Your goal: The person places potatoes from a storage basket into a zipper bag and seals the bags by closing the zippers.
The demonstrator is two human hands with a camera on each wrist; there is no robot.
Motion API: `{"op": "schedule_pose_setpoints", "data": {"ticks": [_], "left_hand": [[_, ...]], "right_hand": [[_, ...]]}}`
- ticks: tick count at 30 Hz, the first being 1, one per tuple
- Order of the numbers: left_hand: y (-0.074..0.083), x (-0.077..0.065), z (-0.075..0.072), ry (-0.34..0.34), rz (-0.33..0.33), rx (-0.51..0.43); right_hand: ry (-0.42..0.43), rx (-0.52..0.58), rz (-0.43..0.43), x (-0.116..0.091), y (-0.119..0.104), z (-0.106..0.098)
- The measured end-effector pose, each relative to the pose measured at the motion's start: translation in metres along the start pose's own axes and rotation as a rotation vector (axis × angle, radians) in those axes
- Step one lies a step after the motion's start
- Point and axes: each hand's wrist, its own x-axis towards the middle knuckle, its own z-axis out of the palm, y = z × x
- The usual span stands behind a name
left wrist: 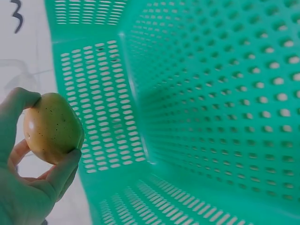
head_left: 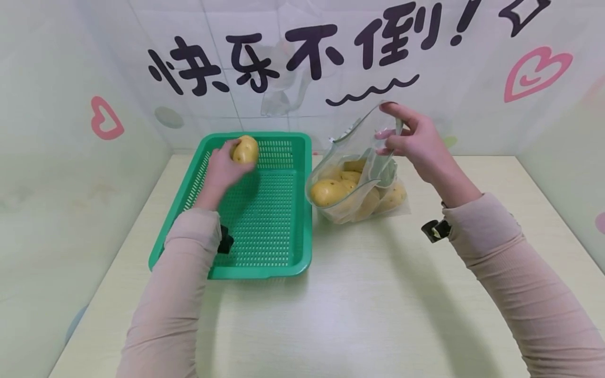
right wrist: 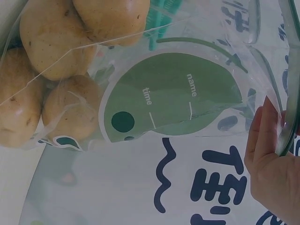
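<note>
My left hand point(head_left: 226, 167) grips a yellow potato point(head_left: 246, 150) above the far end of the green basket point(head_left: 306, 220). In the left wrist view, thumb and fingers wrap the potato point(left wrist: 54, 127) from both sides, over the basket's slotted wall point(left wrist: 101, 108). My right hand point(head_left: 418, 140) pinches the top edge of a clear zip bag point(head_left: 361, 136) and holds its mouth up. Several potatoes point(head_left: 327, 193) lie inside the bag's lower part. The right wrist view shows the bag's green label point(right wrist: 173, 93) between the potatoes point(right wrist: 58, 40) and my right hand point(right wrist: 269, 154).
The basket and bag stand side by side on a pale wooden table point(head_left: 359, 304). Behind them rises a white backdrop point(head_left: 293, 105) with large black characters and pink hearts. Pale side panels point(head_left: 61, 173) border the table.
</note>
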Motion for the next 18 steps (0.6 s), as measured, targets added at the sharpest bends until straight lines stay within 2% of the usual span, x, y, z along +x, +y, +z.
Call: {"op": "schedule_pose_setpoints", "data": {"ticks": [11,18], "left_hand": [[0.028,-0.005,-0.016,0.045,0.055,-0.107],[0.049,-0.010,-0.023,0.046,0.121,-0.171]], "right_hand": [[0.000,-0.030,0.001,-0.001,-0.001,0.001],[0.003,-0.013,0.006,0.000,-0.001,0.000]]}}
